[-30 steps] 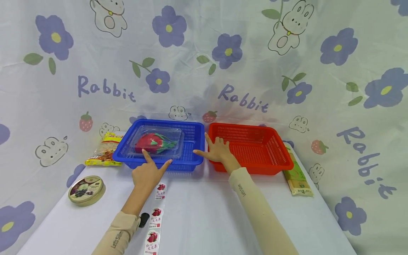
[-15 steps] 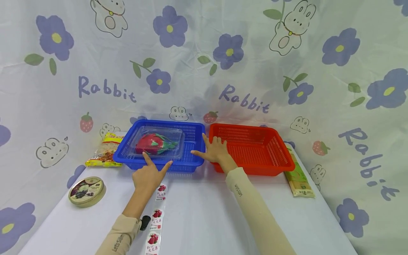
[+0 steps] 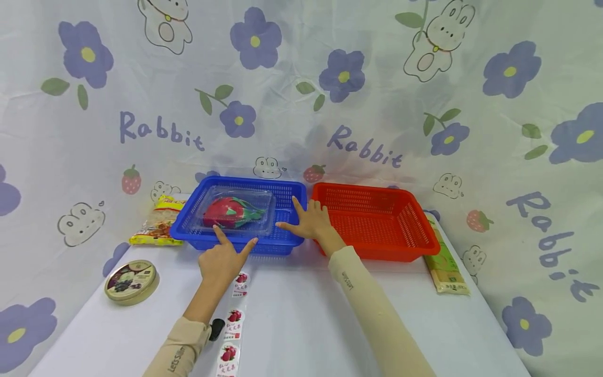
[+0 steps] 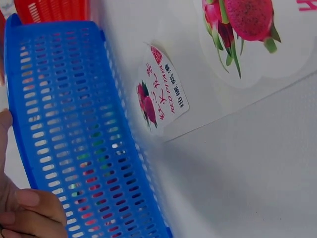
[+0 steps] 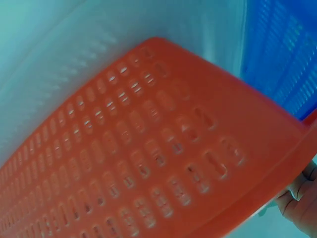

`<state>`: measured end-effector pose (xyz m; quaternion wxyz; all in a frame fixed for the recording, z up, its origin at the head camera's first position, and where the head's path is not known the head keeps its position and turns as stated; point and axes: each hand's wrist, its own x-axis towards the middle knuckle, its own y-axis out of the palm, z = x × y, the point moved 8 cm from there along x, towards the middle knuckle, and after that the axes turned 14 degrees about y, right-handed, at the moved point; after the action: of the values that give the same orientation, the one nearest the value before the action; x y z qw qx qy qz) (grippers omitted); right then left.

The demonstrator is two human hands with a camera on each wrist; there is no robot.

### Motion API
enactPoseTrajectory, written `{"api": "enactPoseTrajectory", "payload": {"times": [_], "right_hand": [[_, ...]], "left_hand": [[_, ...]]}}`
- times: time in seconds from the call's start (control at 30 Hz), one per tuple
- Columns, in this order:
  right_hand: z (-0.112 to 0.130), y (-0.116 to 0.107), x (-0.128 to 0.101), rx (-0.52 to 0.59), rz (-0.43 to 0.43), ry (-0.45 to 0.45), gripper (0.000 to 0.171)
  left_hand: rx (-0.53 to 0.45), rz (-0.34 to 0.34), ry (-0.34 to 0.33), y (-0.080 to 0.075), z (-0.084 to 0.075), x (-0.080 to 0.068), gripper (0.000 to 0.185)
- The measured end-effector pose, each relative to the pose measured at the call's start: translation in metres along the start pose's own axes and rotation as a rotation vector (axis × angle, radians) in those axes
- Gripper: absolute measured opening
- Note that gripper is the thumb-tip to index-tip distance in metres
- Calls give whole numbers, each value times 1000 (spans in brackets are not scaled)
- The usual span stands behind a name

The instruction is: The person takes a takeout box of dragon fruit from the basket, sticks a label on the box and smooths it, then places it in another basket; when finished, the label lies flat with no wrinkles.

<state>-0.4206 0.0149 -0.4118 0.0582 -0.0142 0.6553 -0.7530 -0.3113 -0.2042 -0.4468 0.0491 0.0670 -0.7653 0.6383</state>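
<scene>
between both hands [image 3: 225, 260] [image 3: 308, 224], blue basket [image 3: 287, 236] with boxed dragon fruit [image 3: 232, 212]

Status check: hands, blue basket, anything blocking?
Left hand open, fingers on blue basket near rim. Right hand open at its right rim. Clear box inside. Red basket alongside.

My left hand [image 3: 225, 260] is touching the near rim of the blue slotted basket [image 3: 282, 238], which is sitting far on the table, just left of centre. A clear lidded box [image 3: 264, 209] is lying flat in its left part, holding a red dragon fruit [image 3: 225, 212] with green tips. My right hand [image 3: 308, 224] is resting across the gap between the baskets, fingers spread. The red slotted basket [image 3: 377, 225] is standing just right of the blue one, upright.
</scene>
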Motion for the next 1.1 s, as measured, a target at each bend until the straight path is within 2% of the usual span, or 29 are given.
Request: {"api": "enactPoseTrajectory", "payload": {"times": [0.7, 1.1], "right_hand": [[38, 10, 7, -186, -77, -81, 103], [62, 23, 8, -154, -81, -108, 105]], "left_hand": [[35, -16, 28, -3, 0, 0, 120], [48, -27, 35, -4, 0, 0, 117]]}}
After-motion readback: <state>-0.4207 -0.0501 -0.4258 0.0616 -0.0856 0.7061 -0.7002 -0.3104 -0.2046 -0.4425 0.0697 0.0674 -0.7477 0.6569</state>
